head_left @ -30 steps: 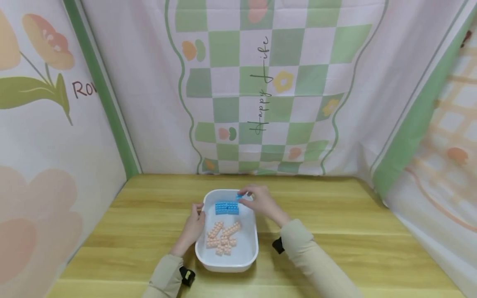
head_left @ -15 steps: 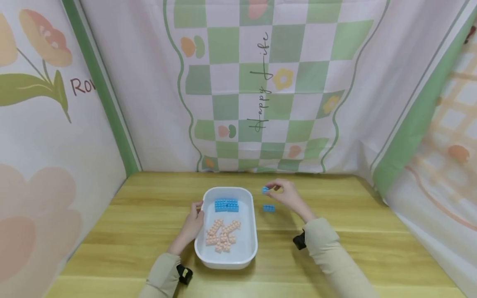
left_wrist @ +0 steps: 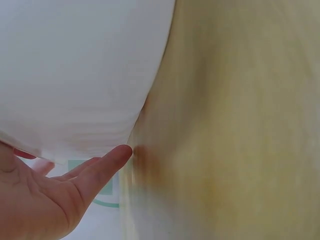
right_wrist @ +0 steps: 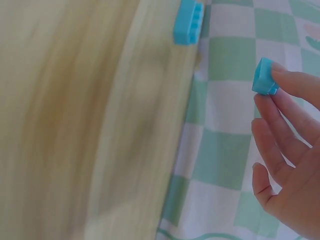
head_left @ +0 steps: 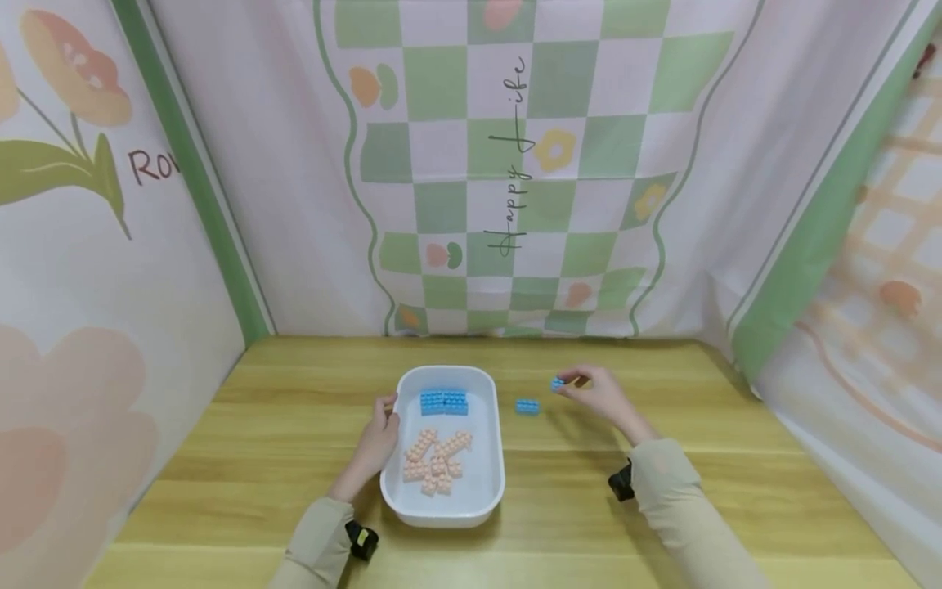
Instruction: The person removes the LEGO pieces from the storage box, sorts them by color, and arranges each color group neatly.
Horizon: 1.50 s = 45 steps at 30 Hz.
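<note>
My right hand [head_left: 599, 394] pinches a small blue building brick [head_left: 557, 384] between thumb and fingertips, above the table to the right of the tray. In the right wrist view that brick [right_wrist: 264, 76] is tilted, its hollow underside partly showing. A longer blue brick [head_left: 527, 406] lies on the table to the left of this hand. My left hand [head_left: 379, 438] holds the left side of a white tray [head_left: 482, 474]. The left wrist view shows its fingers along the outer wall [left_wrist: 85, 75]. Inside the tray, blue bricks [head_left: 444, 402] sit at the far end, with several peach bricks [head_left: 437, 462] nearer.
The tray stands on a wood-grain table [head_left: 625, 532]. A checked green and white curtain [head_left: 508, 204] hangs behind the table's far edge, and a printed curtain [head_left: 88, 327] is at the left.
My right hand has moved from over the tray's far right corner out to the right, still pinching a blue brick. Another blue brick now shows on the table. The left hand stays at the tray.
</note>
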Each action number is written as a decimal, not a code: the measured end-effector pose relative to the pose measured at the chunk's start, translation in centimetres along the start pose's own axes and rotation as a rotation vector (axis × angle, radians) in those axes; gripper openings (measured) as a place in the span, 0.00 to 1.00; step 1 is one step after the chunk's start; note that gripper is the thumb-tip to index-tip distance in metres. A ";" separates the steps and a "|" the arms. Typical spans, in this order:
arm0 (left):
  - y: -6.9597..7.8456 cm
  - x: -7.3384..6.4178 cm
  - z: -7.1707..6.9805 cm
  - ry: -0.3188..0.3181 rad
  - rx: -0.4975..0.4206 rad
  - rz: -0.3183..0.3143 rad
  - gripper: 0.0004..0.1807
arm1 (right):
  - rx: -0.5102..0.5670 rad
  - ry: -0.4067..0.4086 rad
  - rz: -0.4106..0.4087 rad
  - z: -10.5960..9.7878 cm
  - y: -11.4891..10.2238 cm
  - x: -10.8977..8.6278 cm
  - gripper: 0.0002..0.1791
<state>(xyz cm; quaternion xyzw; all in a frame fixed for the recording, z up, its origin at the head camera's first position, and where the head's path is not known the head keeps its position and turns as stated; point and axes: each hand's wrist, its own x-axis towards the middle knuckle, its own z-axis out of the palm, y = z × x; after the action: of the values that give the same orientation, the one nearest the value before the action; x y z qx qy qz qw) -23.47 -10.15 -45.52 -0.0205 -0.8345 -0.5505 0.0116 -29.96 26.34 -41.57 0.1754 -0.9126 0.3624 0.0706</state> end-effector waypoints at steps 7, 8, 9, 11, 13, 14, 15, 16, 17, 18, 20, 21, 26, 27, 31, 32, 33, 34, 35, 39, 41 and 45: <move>0.1 0.0 0.0 0.005 0.002 0.007 0.20 | -0.028 -0.018 0.010 -0.5 1.2 -0.4 0.14; 0.1 0.0 0.0 0.004 0.001 0.006 0.20 | -0.035 -0.022 0.008 -0.5 1.4 -0.5 0.14; 0.1 0.0 0.0 0.003 0.000 0.008 0.20 | -0.035 -0.022 0.013 -0.5 1.5 -0.6 0.13; 0.1 -0.1 0.0 0.000 -0.001 0.005 0.21 | -0.042 -0.025 0.019 -0.4 1.8 -0.7 0.13; 0.1 -0.1 0.0 -0.001 0.001 0.010 0.22 | -0.044 -0.029 0.032 -0.4 2.0 -0.7 0.14; 0.1 -0.2 0.0 -0.001 0.003 0.010 0.22 | -0.046 -0.032 0.044 -0.3 2.0 -0.8 0.14; 0.1 -0.2 0.0 0.001 0.002 0.007 0.23 | -0.045 -0.037 0.058 -0.3 2.1 -0.8 0.14; 0.1 -0.2 0.0 0.002 0.007 0.007 0.24 | -0.043 -0.043 0.072 -0.2 2.2 -0.8 0.14; 0.1 -0.2 0.0 0.003 0.013 0.008 0.24 | -0.041 -0.052 0.081 -0.1 2.3 -0.8 0.14; 0.1 -0.1 0.0 0.005 0.019 0.007 0.25 | -0.035 -0.057 0.097 0.1 2.4 -0.8 0.15; 0.2 -0.1 0.0 0.007 0.034 0.004 0.26 | -0.030 -0.075 0.111 0.3 2.4 -0.8 0.15; 0.2 -0.1 0.0 0.007 0.041 0.005 0.26 | -0.025 -0.084 0.112 0.4 2.4 -0.7 0.15; 0.4 -0.3 0.0 0.003 0.068 0.010 0.27 | -0.009 -0.117 0.100 1.1 2.3 -0.1 0.14; 0.4 -0.3 0.0 0.003 0.070 0.010 0.27 | -0.010 -0.122 0.096 1.2 2.2 0.0 0.14; 0.5 -0.4 -0.1 0.003 0.068 0.010 0.27 | -0.022 -0.135 0.084 1.7 2.1 0.4 0.12; 0.5 -0.4 -0.1 0.003 0.067 0.011 0.27 | -0.026 -0.141 0.076 1.8 2.1 0.5 0.12; 0.5 -0.4 -0.1 0.002 0.065 0.010 0.27 | -0.029 -0.144 0.073 1.9 2.1 0.5 0.12; 0.5 -0.4 -0.1 0.002 0.063 0.009 0.27 | -0.031 -0.146 0.075 2.0 2.0 0.6 0.11; 0.5 -0.4 -0.1 0.002 0.063 0.005 0.27 | -0.033 -0.149 0.076 2.1 2.0 0.7 0.11; 0.3 -0.3 -0.1 -0.002 0.063 -0.002 0.28 | -0.036 -0.165 0.079 2.2 1.8 0.8 0.10; 0.2 -0.2 -0.1 -0.001 0.062 -0.005 0.28 | -0.037 -0.175 0.082 2.2 1.8 0.9 0.10; 0.0 -0.1 -0.2 0.000 0.054 0.002 0.28 | -0.044 -0.198 0.089 2.3 1.7 1.0 0.09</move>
<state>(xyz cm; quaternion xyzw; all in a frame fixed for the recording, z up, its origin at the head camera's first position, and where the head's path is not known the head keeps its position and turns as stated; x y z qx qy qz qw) -23.38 -10.29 -45.42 -0.0213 -0.8492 -0.5276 0.0127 -31.48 25.68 -44.06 0.1682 -0.9297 0.3260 -0.0320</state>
